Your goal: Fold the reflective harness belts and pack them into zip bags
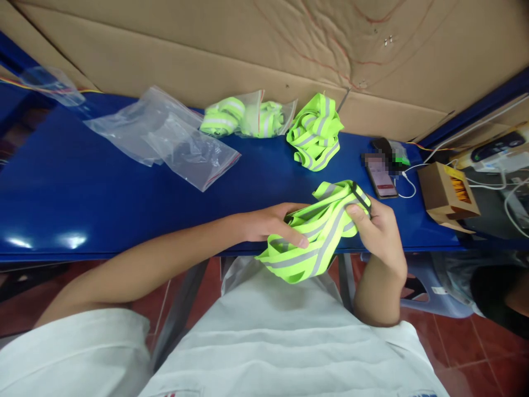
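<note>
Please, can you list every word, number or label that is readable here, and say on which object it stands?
None can be read.
Phone: screen blurred.
Small cardboard box: orange print too small.
Plastic bags: no print visible.
Reflective strap in both hands: no text.

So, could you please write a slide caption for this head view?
Both hands, left hand and right hand, hold a neon reflective strap over a blue table.

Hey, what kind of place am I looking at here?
Probably a small packing workstation. Both hands hold a neon reflective strap at a blue table, with empty zip bags, already bagged straps and a cardboard backing behind.
</note>
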A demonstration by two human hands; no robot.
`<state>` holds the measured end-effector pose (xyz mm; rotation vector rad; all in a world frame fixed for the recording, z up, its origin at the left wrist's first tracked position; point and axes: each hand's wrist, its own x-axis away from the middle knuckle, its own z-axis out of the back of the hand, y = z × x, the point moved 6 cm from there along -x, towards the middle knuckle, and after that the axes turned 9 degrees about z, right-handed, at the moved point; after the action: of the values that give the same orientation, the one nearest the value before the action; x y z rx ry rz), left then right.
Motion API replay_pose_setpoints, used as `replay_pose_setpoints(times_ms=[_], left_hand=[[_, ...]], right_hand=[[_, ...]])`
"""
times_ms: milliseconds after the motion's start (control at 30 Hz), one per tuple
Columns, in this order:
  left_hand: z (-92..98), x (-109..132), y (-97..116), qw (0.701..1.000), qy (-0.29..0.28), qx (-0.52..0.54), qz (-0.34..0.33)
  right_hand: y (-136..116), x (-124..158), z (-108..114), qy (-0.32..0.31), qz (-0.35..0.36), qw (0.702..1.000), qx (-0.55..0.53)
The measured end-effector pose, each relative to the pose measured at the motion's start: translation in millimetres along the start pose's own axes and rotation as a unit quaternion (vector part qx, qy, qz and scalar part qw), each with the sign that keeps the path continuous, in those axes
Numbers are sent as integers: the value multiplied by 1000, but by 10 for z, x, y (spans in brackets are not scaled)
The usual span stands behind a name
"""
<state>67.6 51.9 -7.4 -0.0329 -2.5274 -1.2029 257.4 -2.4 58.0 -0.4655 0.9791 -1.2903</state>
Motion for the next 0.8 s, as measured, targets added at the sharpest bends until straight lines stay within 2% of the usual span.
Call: replay_pose_setpoints(times_ms=[100,300,367,467,567,667,733,800], left_hand=[[-8,4,14,999,14,-39,-8],[31,18,129,984,102,-137,-53],[36,21,146,981,108,-148,-70],[56,19,152,984,103,-102,-99],[90,-14,90,993,93,-56,-50],[163,-1,87,983,137,-121,1],[161,35,153,973,140,-181,-15],[90,86,224,967,109,-225,-55]], right_hand=[[46,19,30,15,-7,1000,9],[98,26,105,51,-16,998,40],[95,39,99,48,-16,998,39],[69,70,133,66,-2,997,37],[45,119,267,139,15,989,47],[42,156,384,188,17,979,78],[40,158,416,196,20,976,92],[43,151,417,195,24,976,97]])
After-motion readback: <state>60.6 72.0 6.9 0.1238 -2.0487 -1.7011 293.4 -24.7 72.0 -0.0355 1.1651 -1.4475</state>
